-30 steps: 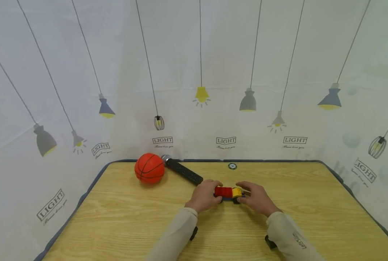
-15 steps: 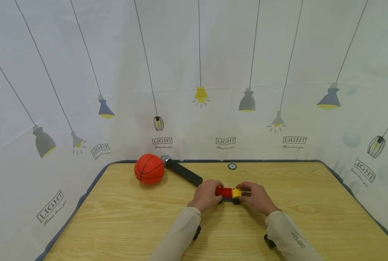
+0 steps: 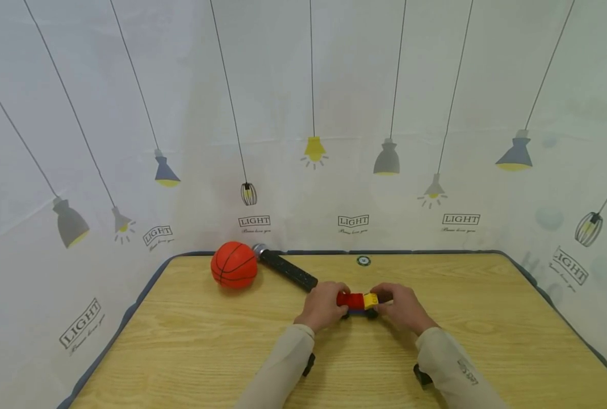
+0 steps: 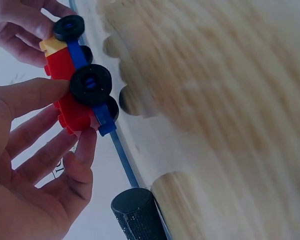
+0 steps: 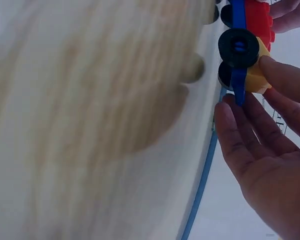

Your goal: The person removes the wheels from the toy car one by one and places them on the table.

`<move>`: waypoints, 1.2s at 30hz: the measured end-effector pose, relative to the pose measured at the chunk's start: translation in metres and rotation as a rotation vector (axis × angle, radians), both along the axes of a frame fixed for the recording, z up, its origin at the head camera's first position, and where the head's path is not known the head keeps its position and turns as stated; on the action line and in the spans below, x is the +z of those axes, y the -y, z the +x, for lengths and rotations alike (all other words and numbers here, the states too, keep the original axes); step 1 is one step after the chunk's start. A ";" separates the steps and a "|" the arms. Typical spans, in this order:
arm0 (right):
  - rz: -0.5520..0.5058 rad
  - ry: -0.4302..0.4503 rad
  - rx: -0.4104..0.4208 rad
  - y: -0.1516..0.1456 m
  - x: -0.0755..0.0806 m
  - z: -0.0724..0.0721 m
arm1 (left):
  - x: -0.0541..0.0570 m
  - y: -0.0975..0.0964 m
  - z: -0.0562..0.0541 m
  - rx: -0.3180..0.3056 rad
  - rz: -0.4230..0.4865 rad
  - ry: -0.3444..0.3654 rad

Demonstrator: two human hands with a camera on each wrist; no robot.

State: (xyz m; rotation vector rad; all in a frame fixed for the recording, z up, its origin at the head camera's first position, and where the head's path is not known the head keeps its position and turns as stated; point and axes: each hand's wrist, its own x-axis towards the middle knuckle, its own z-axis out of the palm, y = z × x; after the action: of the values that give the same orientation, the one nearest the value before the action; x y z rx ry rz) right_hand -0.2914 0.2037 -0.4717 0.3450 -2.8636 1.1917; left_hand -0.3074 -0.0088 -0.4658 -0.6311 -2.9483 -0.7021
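Note:
A toy car (image 3: 354, 301) built of bricks, with a red body, a yellow block (image 3: 371, 300) at its right end, a blue base and black wheels, sits between both hands at mid-table. My left hand (image 3: 321, 307) grips its red end; in the left wrist view the thumb lies by a wheel (image 4: 91, 84) and fingers curl under the far side. Around the yellow end, my right hand (image 3: 404, 310) pinches with thumb and fingers, the thumb pressed on the yellow block in the right wrist view. Fingers cover part of both ends of the car.
Just beyond the left hand lies a black microphone (image 3: 289, 270) with a silver head. An orange-red toy basketball (image 3: 234, 265) stands at the back left. A small round chip (image 3: 363, 261) lies near the back edge of the wooden table (image 3: 191, 341). A lamp-patterned curtain (image 3: 303, 193) surrounds the table.
My right thumb and fingers have come in onto the yellow end. My left hand has shifted slightly right along the red body. The ball, microphone and chip stay put.

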 end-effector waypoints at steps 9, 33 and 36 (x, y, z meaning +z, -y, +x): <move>-0.021 -0.027 0.075 -0.007 0.025 -0.006 | 0.003 0.001 0.001 -0.034 0.108 0.061; -0.035 0.242 0.205 -0.004 0.053 -0.017 | -0.001 -0.014 0.013 -0.160 0.318 0.199; -0.036 0.240 0.214 -0.005 0.055 -0.019 | 0.000 -0.014 0.012 -0.167 0.400 0.242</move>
State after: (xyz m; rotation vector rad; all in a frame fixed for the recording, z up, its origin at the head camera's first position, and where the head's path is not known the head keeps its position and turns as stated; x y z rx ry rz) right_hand -0.3108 0.2088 -0.4165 0.5555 -3.0659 1.4063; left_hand -0.2955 0.0052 -0.4663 -0.8038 -2.8426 -1.4300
